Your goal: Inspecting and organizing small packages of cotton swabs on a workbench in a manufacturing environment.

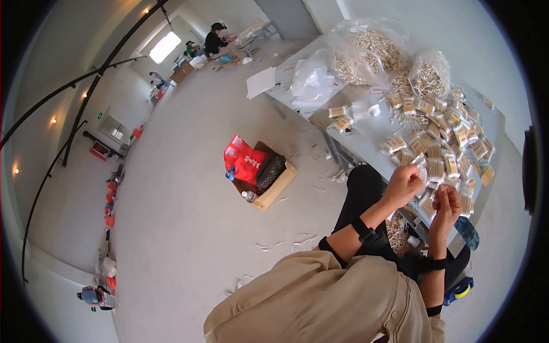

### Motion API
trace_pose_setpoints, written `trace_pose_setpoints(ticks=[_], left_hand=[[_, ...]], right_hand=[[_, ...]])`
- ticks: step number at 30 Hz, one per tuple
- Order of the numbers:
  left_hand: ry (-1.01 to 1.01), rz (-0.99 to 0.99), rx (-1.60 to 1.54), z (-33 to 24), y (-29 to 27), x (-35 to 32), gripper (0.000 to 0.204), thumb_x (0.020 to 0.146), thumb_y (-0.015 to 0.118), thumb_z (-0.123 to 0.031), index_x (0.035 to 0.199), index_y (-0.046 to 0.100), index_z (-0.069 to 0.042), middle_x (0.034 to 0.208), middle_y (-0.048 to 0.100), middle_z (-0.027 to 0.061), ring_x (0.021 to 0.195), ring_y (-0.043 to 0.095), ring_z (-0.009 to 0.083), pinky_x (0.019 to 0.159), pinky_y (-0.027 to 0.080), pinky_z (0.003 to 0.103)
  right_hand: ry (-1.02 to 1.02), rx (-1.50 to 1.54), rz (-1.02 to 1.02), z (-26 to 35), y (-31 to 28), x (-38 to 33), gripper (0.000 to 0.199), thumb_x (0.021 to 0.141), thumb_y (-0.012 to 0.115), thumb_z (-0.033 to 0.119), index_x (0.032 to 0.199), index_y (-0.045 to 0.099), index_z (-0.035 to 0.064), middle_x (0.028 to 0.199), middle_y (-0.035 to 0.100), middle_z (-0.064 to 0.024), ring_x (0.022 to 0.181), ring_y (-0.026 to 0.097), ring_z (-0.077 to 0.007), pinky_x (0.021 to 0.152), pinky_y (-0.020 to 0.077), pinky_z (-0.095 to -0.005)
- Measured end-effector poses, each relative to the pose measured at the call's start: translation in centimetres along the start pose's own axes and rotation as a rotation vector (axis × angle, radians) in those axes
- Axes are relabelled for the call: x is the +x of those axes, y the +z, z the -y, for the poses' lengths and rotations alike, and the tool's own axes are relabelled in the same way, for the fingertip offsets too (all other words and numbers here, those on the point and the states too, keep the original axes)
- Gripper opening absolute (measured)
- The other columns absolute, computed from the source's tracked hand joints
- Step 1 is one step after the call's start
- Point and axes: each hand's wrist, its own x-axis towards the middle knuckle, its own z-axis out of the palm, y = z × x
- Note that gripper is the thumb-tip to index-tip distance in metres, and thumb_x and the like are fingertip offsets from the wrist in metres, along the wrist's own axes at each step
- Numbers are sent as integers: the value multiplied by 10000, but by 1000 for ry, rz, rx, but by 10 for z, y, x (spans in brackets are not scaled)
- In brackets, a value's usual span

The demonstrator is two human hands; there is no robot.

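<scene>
My left hand [404,186] is closed in a pinch over the near edge of the table. Just to its right, my right hand [447,201] is also closed, with thumb and fingers pressed together. Whatever the fingertips hold is too small to make out. Beyond both hands lies a heap of small clear packs of cotton swabs [452,164], some with yellowish labels. One pack of swabs [436,169] lies right between the two hands. Farther back stand large clear bags of loose cotton swabs [374,50], with another full bag [429,79] beside them.
A grey table [366,146] carries the heap. Crumpled clear plastic bags [313,77] lie at its far left. On the floor a cardboard box [274,191] holds a red bag [246,163]. Loose swabs fill a container [397,233] below the table edge. People [216,43] sit far off.
</scene>
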Motion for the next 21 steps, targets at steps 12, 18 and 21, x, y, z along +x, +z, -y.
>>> trace_pose_setpoints(ticks=[12, 18, 21], left_hand=[[114, 50, 287, -17, 9, -1, 147, 727, 599, -94, 662, 506, 0, 597, 561, 158, 550, 563, 332, 498, 416, 402], [65, 132, 338, -24, 10, -2, 184, 734, 597, -134, 659, 510, 9, 594, 558, 166, 566, 564, 349, 511, 416, 419], [84, 185, 362, -25, 9, -1, 187, 732, 594, -139, 661, 519, 16, 591, 557, 179, 574, 563, 367, 516, 419, 426]], right_hand=[[-41, -285, 247, 8, 13, -11, 155, 911, 552, 144, 982, 618, 23, 785, 612, -2, 657, 544, -41, 562, 420, -190], [278, -75, 148, 20, 18, -12, 144, 898, 573, 180, 883, 623, 46, 760, 610, 7, 643, 560, -45, 503, 443, -174], [394, -46, 100, 27, 19, -14, 162, 880, 598, 207, 820, 622, 59, 707, 592, 16, 593, 531, -43, 483, 413, -163]])
